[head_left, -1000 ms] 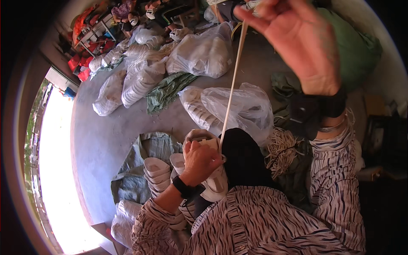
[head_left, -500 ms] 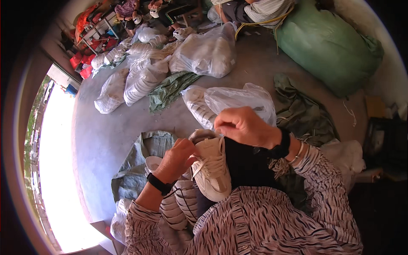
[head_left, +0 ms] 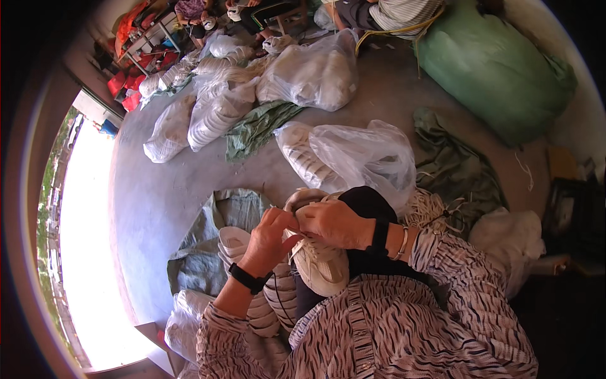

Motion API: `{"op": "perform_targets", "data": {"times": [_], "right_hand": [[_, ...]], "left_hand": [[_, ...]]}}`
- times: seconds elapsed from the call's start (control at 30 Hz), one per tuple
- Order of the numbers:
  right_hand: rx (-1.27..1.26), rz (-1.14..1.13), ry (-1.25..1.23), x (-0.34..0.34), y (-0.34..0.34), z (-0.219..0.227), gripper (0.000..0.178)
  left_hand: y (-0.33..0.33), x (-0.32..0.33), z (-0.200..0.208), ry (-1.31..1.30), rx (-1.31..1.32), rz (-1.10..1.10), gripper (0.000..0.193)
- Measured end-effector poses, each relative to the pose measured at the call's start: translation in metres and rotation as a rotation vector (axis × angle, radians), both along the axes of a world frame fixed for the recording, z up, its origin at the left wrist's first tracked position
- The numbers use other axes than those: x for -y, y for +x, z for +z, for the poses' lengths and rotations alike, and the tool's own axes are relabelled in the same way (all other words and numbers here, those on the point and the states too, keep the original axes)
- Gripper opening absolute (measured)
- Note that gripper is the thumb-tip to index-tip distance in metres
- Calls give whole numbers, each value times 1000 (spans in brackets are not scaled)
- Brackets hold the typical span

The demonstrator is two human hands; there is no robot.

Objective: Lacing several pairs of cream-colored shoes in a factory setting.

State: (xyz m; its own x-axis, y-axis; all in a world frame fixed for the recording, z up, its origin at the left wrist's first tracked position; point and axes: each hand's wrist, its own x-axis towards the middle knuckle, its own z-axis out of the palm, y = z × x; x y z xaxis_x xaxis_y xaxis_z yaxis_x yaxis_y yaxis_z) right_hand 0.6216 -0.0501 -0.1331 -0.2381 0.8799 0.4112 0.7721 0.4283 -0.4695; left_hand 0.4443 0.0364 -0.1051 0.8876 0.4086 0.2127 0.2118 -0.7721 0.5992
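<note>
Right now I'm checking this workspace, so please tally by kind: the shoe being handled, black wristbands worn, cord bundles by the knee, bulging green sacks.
Shoe under the hands: 1
Black wristbands: 2
Pale cord bundle: 1
Bulging green sack: 1
Total: 5

Shoe (head_left: 325,271) cream; shirt (head_left: 410,322) pale, dark wavy streaks; wristbands (head_left: 380,236) black; bulging sack (head_left: 499,79) green; lace bundle (head_left: 428,210) off-white.

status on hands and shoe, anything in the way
Left hand, right hand close together over the shoe. Shoe partly hidden beneath them. Nothing visibly in the way.
</note>
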Motion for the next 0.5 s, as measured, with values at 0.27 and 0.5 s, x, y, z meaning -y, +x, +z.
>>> {"op": "perform_targets", "data": {"times": [0.27, 0.5], "right_hand": [[-205, -336, -89, 0, 68, 16, 13], [-1667, 171, -1122, 43, 73, 31, 19]], "left_hand": [[18, 31, 28, 110, -303, 125, 14], [23, 24, 15, 66, -211, 136, 18]]}}
